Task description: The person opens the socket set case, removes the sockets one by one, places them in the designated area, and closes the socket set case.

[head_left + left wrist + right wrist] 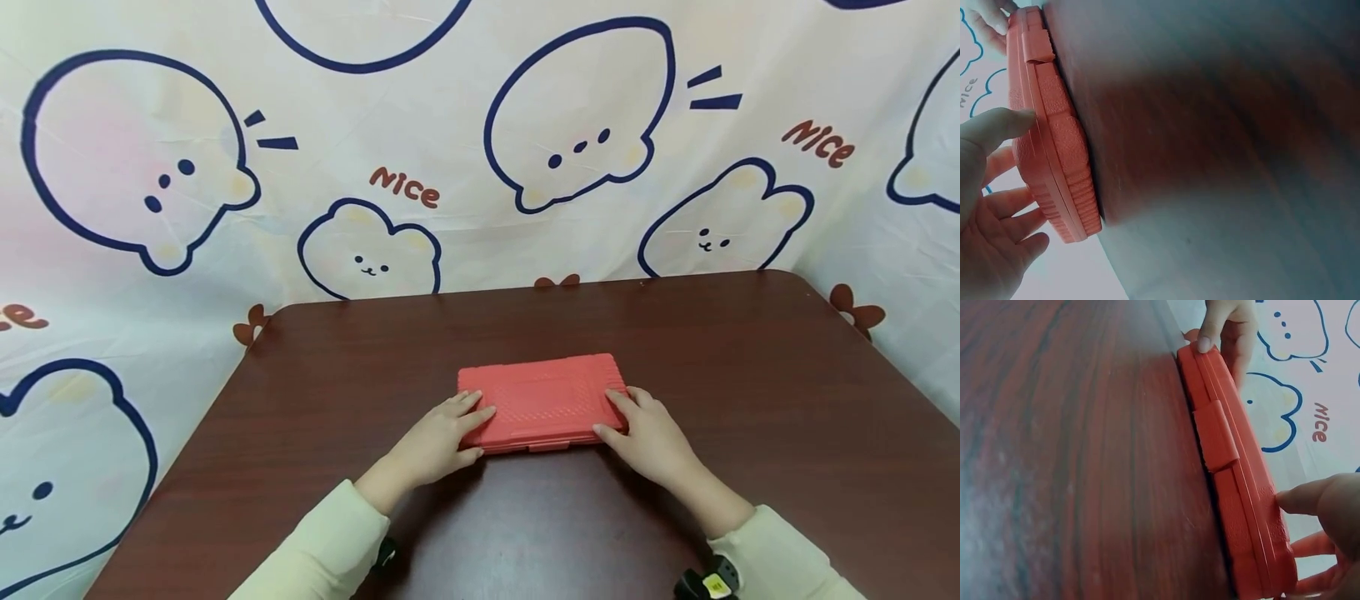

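A red plastic case [543,398] with a textured lid lies flat and closed on the dark brown table. Its front clasp [1215,435] faces the person. At the left end, my left hand [438,437] holds the case with fingers spread over the corner of the lid and the thumb at the front edge. My right hand [652,437] holds the opposite end, its thumb [1300,497] against the lid's front edge and the other fingers around the end. Parts of those fingers are hidden behind the case in the right wrist view.
The brown wooden table [360,358] extends around the case on all sides. Behind it hangs a pale cloth [465,125] printed with cartoon bears and the word "Nice". A black strapped device [712,582] sits on the right wrist.
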### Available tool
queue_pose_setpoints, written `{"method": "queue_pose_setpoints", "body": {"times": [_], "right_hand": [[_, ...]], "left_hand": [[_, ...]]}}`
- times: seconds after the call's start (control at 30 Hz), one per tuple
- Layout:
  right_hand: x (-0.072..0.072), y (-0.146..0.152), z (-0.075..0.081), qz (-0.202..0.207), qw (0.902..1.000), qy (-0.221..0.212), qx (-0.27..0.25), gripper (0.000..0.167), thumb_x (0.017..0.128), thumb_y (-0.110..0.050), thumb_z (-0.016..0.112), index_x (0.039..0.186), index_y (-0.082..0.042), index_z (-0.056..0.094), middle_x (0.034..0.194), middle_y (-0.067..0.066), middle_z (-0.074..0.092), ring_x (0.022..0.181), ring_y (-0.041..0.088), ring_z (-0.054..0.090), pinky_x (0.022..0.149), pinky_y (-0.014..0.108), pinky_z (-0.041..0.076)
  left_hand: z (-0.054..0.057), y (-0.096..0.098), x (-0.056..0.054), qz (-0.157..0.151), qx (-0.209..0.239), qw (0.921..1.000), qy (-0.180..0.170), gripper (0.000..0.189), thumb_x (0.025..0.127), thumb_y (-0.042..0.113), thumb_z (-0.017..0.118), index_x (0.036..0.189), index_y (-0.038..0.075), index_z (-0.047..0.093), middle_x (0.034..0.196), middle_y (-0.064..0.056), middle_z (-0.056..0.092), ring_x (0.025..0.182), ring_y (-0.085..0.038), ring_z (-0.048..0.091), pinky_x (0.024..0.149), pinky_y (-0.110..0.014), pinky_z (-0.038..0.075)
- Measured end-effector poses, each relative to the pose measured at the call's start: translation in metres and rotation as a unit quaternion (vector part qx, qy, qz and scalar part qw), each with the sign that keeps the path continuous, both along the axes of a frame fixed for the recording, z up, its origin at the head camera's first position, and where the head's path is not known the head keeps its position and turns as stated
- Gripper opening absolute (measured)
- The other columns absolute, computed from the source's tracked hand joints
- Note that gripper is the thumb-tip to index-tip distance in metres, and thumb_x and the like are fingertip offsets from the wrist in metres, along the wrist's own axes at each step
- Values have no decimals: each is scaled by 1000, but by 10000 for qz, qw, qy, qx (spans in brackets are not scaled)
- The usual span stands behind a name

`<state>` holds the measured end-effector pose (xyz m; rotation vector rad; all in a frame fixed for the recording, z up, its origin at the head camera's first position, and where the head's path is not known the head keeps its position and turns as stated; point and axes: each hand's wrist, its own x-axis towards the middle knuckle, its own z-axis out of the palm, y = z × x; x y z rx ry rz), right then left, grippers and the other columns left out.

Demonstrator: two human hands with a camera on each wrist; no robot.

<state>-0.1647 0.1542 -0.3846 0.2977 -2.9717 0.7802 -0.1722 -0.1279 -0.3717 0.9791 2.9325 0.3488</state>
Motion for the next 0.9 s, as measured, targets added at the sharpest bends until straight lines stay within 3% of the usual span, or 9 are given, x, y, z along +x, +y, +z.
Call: {"method": "queue_pose_setpoints", "body": {"times": [0.23,0.47,0.9], "right_hand": [[5,7,-2,196,9988,218,-395,52,80,-25,62,120,4,47,120,25,41,111,39,34,85,52,33],[11,6,3,334,9942,136,-1015,44,83,-26,59,117,0,51,117,16,48,111,33,38,88,49,32],[25,3,4,214,9807,103,-1940,31,86,-25,55,110,-6,57,106,5,56,99,22,50,79,40,40]], "left_hand": [[-3,0,-6,-195,-15,9998,50,57,77,28,64,127,9,44,133,-16,33,122,-31,29,95,-42,27],[-2,1,-11,-12,45,9998,-187,62,76,30,65,130,11,40,137,-13,28,125,-29,24,95,-40,27],[-4,5,-16,71,33,9988,-479,72,72,29,69,133,13,35,140,-10,22,128,-24,16,96,-41,25]]}}
